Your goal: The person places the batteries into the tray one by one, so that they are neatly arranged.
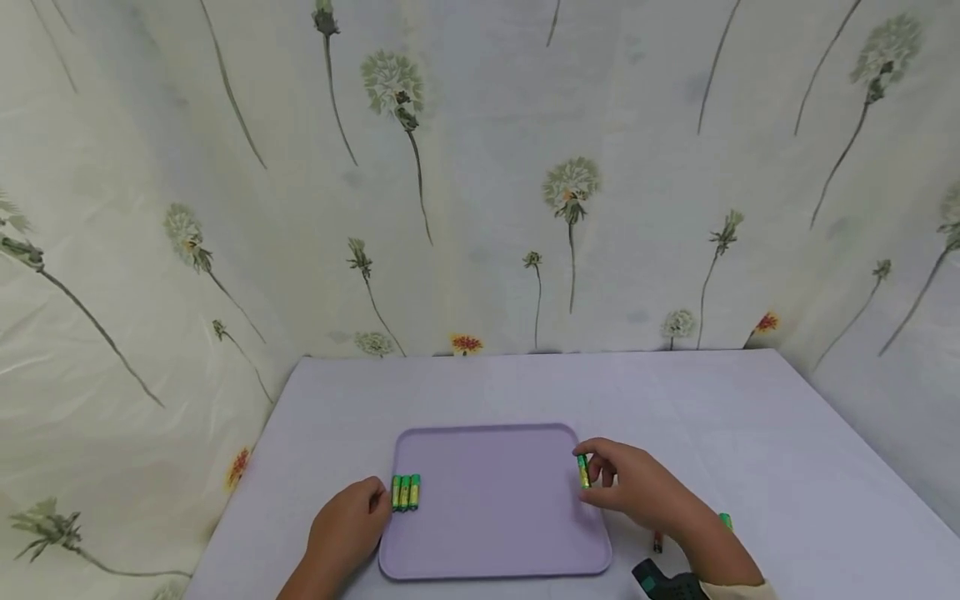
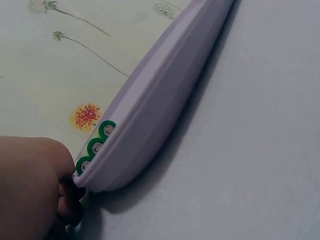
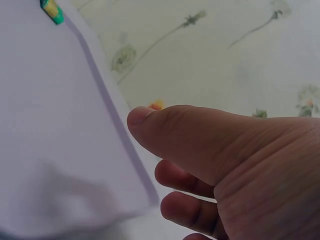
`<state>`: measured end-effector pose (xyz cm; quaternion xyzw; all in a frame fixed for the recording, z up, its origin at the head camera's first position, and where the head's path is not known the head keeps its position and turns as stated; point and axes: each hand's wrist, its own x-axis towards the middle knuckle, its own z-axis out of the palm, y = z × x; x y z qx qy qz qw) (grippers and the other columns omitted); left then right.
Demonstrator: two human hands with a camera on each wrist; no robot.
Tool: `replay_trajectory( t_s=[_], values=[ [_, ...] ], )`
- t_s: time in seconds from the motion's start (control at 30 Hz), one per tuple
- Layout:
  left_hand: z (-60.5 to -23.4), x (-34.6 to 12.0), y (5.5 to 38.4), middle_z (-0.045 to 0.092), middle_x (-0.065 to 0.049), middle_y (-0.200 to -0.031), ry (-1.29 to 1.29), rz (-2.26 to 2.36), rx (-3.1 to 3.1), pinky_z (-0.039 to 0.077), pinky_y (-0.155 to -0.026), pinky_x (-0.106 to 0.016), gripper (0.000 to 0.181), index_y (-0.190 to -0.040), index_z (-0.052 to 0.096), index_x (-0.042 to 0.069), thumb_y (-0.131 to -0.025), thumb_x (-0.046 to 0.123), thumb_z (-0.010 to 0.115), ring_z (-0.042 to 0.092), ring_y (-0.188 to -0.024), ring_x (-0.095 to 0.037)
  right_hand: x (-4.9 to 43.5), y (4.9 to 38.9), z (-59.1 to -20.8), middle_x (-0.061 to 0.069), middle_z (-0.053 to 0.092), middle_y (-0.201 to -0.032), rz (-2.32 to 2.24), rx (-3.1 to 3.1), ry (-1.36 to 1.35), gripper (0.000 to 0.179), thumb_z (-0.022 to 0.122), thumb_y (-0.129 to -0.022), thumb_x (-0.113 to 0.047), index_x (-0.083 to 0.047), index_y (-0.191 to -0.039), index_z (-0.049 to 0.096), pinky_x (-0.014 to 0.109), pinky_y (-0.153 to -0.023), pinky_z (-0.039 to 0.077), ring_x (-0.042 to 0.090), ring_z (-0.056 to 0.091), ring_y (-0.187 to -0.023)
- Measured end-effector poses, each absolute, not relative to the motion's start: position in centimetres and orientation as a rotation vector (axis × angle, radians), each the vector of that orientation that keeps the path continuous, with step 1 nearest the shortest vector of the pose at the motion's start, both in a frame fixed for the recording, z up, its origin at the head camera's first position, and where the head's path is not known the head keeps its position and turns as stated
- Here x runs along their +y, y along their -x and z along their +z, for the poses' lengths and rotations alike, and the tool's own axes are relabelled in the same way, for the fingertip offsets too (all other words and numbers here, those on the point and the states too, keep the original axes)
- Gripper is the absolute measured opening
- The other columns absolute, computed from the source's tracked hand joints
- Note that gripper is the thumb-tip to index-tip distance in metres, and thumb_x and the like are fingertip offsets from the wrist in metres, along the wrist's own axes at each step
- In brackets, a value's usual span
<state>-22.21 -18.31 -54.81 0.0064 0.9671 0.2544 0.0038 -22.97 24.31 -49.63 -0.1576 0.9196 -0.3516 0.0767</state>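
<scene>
In the head view a shallow lilac tray (image 1: 495,508) lies on the table, with three green AAA batteries (image 1: 405,493) side by side, upright in that view, along its left edge. My left hand (image 1: 348,523) grips the tray's left rim beside them, its fingers curled; the left wrist view shows this hand (image 2: 30,185) at the tray's edge (image 2: 150,120) with the battery ends (image 2: 96,148) just above. Over the tray's right edge, my right hand (image 1: 633,483) pinches another green battery (image 1: 583,472) between thumb and fingertips. In the right wrist view the thumb (image 3: 175,130) hides that battery.
Right of the tray, partly behind my right forearm, lie a dark battery end (image 1: 657,542) and a green one (image 1: 725,521). A black wrist strap (image 1: 667,582) sits near the front edge. Flower-printed cloth (image 1: 480,183) hangs behind the white table (image 1: 480,387).
</scene>
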Motion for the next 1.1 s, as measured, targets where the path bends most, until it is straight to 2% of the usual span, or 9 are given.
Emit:
replay_trajectory(
  t_s=[1.1],
  values=[
    [-55.1,-18.6,22.4,0.054,0.007,-0.071,-0.022,0.812,3.019,0.037,-0.059,-0.033,0.017,-0.085,0.063,0.022,-0.1,0.03,0.063,0.049,-0.065,-0.012,13.8,26.7,-49.9,-0.012,0.064,-0.091,-1.039,2.674,0.745,0.049,0.087,-0.085,-0.024,-0.015,-0.129,0.066,0.028,-0.07,0.05,0.009,0.058,-0.081]
  ],
)
